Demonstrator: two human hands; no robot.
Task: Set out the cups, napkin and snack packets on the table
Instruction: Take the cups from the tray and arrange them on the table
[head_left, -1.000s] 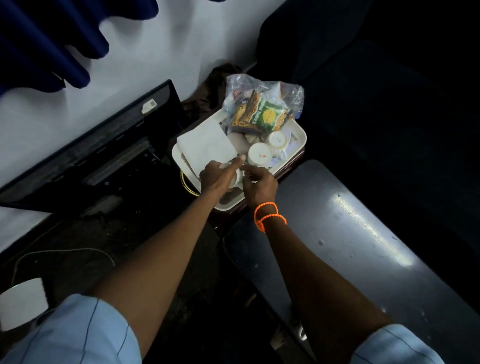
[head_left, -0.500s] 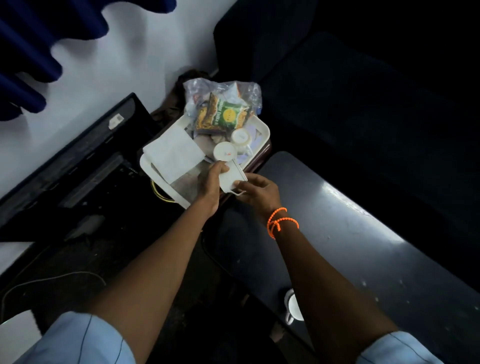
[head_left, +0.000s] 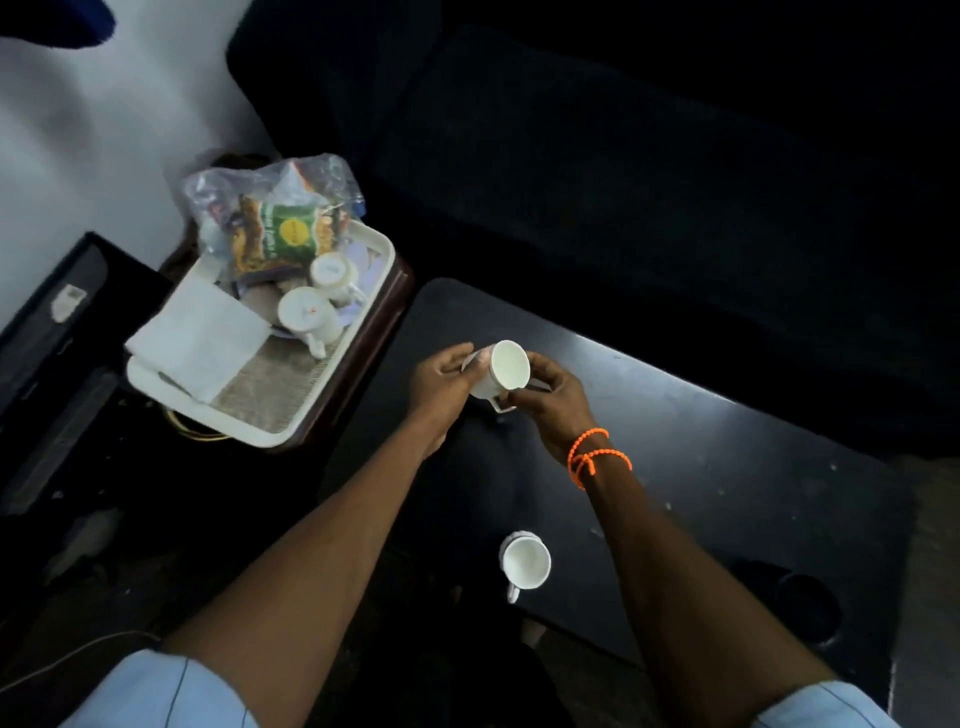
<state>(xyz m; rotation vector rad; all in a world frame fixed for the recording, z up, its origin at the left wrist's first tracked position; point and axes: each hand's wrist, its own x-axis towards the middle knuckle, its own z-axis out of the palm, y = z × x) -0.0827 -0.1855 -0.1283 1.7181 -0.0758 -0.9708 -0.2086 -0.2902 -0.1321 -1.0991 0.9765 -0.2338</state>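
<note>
Holding one white cup (head_left: 500, 375) between both hands above the dark surface (head_left: 701, 457), the person is carrying out the placing step, and we are judging it roughly a third done. The left hand (head_left: 441, 375) is curling its fingers round the cup's far wall; the right hand (head_left: 555, 397) is pinching the side by the handle. We are seeing the mouth tilted toward the camera, so we are advising that it be levelled before it is lowered. A second cup (head_left: 524, 562) is already standing upright near the surface's near edge; we are recommending a landing spot well apart from it. Two more cups (head_left: 317, 306) are lying in the tray (head_left: 249, 436) to the left, beside the folded napkin (head_left: 200, 338) and the snack packets (head_left: 280, 228). We are noting the glossy top as a slip risk, so we are favouring a gentle set-down, both grips loosening only once the base is resting flat
</note>
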